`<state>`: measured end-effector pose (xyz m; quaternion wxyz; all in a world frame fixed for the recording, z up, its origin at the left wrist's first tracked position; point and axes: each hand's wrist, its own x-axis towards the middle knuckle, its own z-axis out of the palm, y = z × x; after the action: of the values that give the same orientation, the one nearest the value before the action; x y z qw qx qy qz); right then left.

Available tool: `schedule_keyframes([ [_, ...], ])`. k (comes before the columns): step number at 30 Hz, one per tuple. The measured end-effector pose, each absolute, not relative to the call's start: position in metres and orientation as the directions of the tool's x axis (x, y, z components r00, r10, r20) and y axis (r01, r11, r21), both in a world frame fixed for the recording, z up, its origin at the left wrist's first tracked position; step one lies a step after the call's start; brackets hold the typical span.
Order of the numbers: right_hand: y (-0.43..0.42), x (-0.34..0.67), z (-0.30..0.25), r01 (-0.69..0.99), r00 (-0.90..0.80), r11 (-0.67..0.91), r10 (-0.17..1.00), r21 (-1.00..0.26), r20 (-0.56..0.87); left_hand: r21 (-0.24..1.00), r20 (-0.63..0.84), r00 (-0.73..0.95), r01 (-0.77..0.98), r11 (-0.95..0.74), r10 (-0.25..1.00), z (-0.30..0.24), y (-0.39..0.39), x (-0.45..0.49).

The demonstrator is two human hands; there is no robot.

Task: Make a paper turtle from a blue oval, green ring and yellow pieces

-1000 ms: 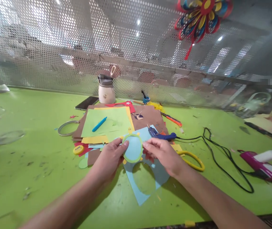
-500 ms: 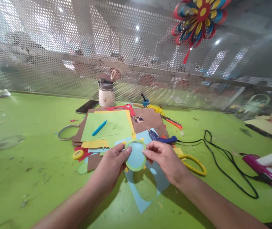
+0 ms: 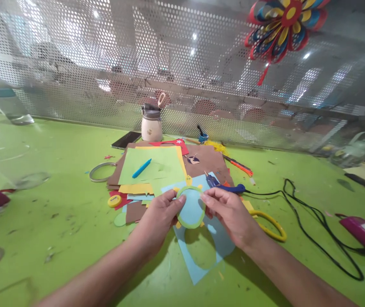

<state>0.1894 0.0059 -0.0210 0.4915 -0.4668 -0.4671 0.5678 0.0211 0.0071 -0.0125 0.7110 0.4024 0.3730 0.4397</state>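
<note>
A small paper turtle with a green rim, a light blue middle and yellow head and feet is held upright between both hands. My left hand pinches its left edge, the thumb lying over the front. At the right edge, the thumb and fingers of my right hand close on the rim. Beneath the hands lies a light blue sheet with a large round cut-out. Just beyond my right hand rests a blue-handled tool with a thin metal tip and black cord.
Stacked papers carry a blue marker. Behind stand a white bottle and a phone. A tape-like ring lies left, a yellow loop handle right. A black cord trails near a purple-and-white device.
The view has shifted, so the scene sits a little further right. Both hands keep hold of the paper turtle; my right thumb and fingers have moved slightly along its upper right edge.
</note>
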Motion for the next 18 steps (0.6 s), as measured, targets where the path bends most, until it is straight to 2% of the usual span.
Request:
schedule_keyframes([
  [12, 0.0059, 0.1914, -0.0244, -0.107, -0.036, -0.076, 0.997, -0.991, -0.072, 0.897, -0.155, 0.399, -0.327, 0.299, 0.904, -0.0126, 0.006, 0.0192],
  [18, 0.0097, 0.193, -0.0258, -0.102, -0.008, -0.074, 0.997, -0.992, -0.074, 0.889, -0.204, 0.347, -0.326, 0.322, 0.915, -0.0113, 0.0069, 0.0151],
])
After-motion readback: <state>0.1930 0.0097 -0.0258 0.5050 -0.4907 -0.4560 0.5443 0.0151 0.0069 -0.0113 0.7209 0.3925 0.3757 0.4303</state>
